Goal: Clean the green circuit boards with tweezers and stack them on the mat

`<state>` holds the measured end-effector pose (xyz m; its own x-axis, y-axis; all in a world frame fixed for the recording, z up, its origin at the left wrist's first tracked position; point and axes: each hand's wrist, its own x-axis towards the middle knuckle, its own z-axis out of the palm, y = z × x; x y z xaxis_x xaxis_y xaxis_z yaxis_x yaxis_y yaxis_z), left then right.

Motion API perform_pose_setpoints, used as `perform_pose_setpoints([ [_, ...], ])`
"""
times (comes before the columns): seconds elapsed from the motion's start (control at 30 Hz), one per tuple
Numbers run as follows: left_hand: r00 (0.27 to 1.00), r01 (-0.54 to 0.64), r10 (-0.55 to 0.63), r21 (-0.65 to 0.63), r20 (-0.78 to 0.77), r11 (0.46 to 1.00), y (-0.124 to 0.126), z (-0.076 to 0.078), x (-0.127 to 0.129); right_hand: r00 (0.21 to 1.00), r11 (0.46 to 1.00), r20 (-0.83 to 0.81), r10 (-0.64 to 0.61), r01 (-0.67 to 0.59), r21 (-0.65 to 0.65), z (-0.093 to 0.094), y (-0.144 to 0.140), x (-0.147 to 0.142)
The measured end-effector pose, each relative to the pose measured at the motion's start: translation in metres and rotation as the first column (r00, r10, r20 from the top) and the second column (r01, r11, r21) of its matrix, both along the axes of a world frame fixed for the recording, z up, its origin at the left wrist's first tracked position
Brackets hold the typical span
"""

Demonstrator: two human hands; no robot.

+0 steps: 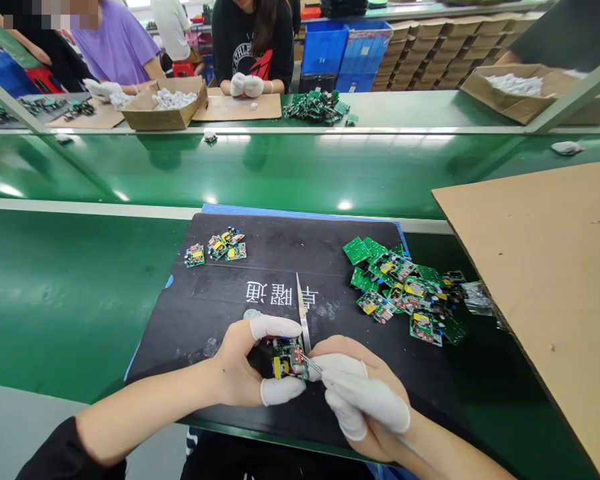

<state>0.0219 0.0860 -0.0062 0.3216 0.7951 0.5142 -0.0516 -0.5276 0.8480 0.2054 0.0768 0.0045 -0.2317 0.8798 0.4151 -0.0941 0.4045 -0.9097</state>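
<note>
My left hand [250, 363], with white finger cots on thumb and forefinger, grips a small green circuit board [290, 358] by its edges. Yellow, red and silver parts show on its upper face. My right hand [365, 393], also in white finger cots, is closed around metal tweezers [312, 363], whose tips meet the board near a red part. Just beyond the board lies a thin pointed tool [301, 310] with a pale tip; its kind is unclear. Both hands are over a black mat [215, 313] with white characters.
A heap of circuit boards [405, 287] covers the mat's right side; several more boards [217, 245] sit at its far left. A cardboard sheet [540, 267] juts in from the right. Beyond the green belt [280, 167], co-workers sit by open boxes [167, 117].
</note>
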Motion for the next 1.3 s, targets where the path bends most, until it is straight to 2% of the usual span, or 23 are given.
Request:
perform_pose_setpoints([
  [0.1, 0.997, 0.074, -0.073, -0.061, 0.032, 0.995, 0.001, 0.001, -0.002, 0.988, 0.997, -0.134, 0.078, -0.076, 0.024, 0.014, 0.000, -0.002],
  [0.2, 0.990, 0.141, -0.140, -0.083, 0.025, 0.986, 0.002, 0.003, -0.004, 0.944, 0.976, -0.306, 0.126, -0.174, -0.134, 0.021, 0.002, -0.006],
  [0.33, 0.986, 0.167, -0.167, -0.044, -0.010, 0.985, 0.005, 0.006, -0.005, 0.876, 0.882, -0.459, 0.147, -0.326, -0.340, 0.021, 0.005, -0.006],
  [0.5, 0.974, 0.225, -0.225, -0.027, 0.014, 0.974, 0.005, 0.009, -0.003, 0.863, 0.758, -0.489, 0.129, -0.404, -0.512, 0.022, 0.009, -0.005],
  [0.6, 0.980, 0.199, -0.199, 0.013, 0.015, 0.980, 0.005, 0.010, -0.002, 0.870, 0.748, -0.477, 0.128, -0.401, -0.530, 0.024, 0.009, -0.005],
  [0.67, 0.991, 0.131, -0.130, 0.072, -0.018, 0.989, 0.006, 0.010, -0.001, 0.878, 0.798, -0.463, 0.124, -0.365, -0.479, 0.025, 0.007, -0.005],
  [0.73, 0.996, 0.036, -0.021, 0.169, -0.090, 0.985, 0.007, 0.011, -0.001, 0.900, 0.884, -0.422, 0.111, -0.284, -0.372, 0.026, 0.003, -0.004],
  [0.8, 0.982, -0.069, 0.120, 0.307, -0.149, 0.949, 0.009, 0.012, 0.000, 0.931, 0.954, -0.356, 0.084, -0.178, -0.240, 0.028, 0.000, -0.002],
  [0.87, 0.954, -0.156, 0.249, 0.432, -0.168, 0.888, 0.010, 0.014, 0.001, 0.959, 0.987, -0.278, 0.062, -0.100, -0.127, 0.030, -0.003, -0.001],
  [0.97, 0.917, -0.206, 0.352, 0.532, -0.188, 0.822, 0.010, 0.017, 0.000, 0.982, 0.999, -0.183, 0.039, -0.037, 0.012, 0.029, -0.005, 0.002],
  [1.13, 0.885, -0.163, 0.394, 0.629, -0.247, 0.760, 0.009, 0.022, -0.003, 0.999, 0.974, 0.033, 0.005, -0.012, 0.227, 0.010, -0.005, 0.009],
  [1.23, 0.867, -0.157, 0.417, 0.643, -0.274, 0.750, 0.008, 0.022, -0.004, 0.995, 0.941, 0.102, 0.010, -0.044, 0.337, -0.003, -0.004, 0.012],
  [1.3, 0.857, -0.162, 0.427, 0.637, -0.287, 0.754, 0.008, 0.022, -0.004, 0.987, 0.944, 0.159, -0.004, -0.048, 0.328, -0.004, -0.006, 0.013],
])
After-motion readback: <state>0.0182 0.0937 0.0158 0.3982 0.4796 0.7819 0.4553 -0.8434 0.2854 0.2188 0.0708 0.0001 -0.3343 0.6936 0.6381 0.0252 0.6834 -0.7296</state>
